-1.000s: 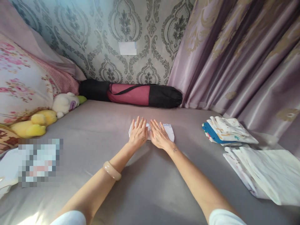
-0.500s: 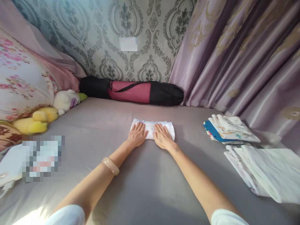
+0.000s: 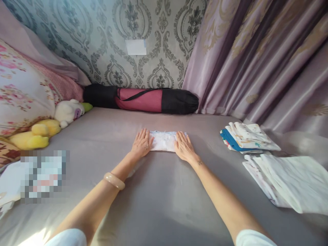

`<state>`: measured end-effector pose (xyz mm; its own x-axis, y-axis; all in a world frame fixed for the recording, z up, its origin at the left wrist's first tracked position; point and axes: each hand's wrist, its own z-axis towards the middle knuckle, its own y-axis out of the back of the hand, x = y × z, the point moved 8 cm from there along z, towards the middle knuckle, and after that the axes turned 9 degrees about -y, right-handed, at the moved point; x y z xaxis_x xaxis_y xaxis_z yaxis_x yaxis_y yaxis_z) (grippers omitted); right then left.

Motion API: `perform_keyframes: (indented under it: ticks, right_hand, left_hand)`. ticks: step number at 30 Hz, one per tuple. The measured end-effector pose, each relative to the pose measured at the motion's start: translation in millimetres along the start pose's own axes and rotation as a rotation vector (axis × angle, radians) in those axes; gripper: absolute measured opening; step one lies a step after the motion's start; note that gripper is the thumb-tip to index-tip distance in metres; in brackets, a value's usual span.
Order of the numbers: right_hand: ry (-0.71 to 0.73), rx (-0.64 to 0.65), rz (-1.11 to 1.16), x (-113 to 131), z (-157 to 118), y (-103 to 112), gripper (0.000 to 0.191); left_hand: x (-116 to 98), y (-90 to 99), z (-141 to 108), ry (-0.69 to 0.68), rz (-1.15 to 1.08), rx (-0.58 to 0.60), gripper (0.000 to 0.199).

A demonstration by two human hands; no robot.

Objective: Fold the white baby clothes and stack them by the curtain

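A folded white cloth (image 3: 164,141) with a bluish far edge lies flat on the grey bed sheet (image 3: 153,191), straight ahead of me. My left hand (image 3: 142,142) rests flat over its left end, fingers stretched out and pointing away from me. Over the right end lies my right hand (image 3: 183,146), also flat with fingers extended. The middle of the cloth shows between the two hands; both its ends are partly hidden under them. Neither hand grips anything.
To the right lie a stack of folded printed cloths (image 3: 252,136) and a pile of white cloths (image 3: 289,181). A black-and-red mat bag (image 3: 139,99) lies along the wall. Plush toys (image 3: 68,112), a floral pillow (image 3: 23,92) and a blurred-out item (image 3: 46,174) are at left.
My hands have slid apart over the cloth, the left one leftward and the right one rightward, from near its middle to its ends. The view has shifted slightly.
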<state>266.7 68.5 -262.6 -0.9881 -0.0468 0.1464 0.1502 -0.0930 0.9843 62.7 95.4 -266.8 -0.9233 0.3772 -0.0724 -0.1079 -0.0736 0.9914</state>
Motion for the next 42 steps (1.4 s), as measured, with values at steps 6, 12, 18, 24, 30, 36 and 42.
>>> perform_keyframes:
  ticks: [6,12,18,24,30,36,42]
  right_hand:
    - [-0.080,0.089,0.012,-18.2,-2.3,-8.1,0.060]
    - [-0.082,0.129,0.113,-22.9,1.3,-13.6,0.059]
    - [-0.221,0.105,0.350,-52.9,12.0,-5.4,0.059]
    - [-0.500,0.046,0.317,-76.7,4.7,3.2,0.044]
    - [-0.571,0.110,0.302,-66.8,2.6,0.6,0.039]
    - [-0.635,0.130,0.443,-71.8,5.0,-0.1,0.026]
    - [-0.725,0.240,0.810,-72.6,-2.4,-5.7,0.028]
  left_hand:
    - [18.0,-16.2,-5.0,0.028,-0.088,0.124,0.070]
    - [19.5,-16.9,-4.5,0.032,-0.140,0.163,0.071]
    - [17.6,0.0,-8.3,0.093,-0.147,0.113,0.065]
    - [-33.1,12.0,-13.6,-0.063,-0.161,0.043,0.059]
    - [-64.5,1.0,-17.2,-0.156,-0.188,0.080,0.059]
    - [-51.6,2.7,-23.7,-0.279,-0.158,-0.011,0.067]
    - [-29.8,16.3,-31.4,-0.355,-0.085,-0.032,0.040]
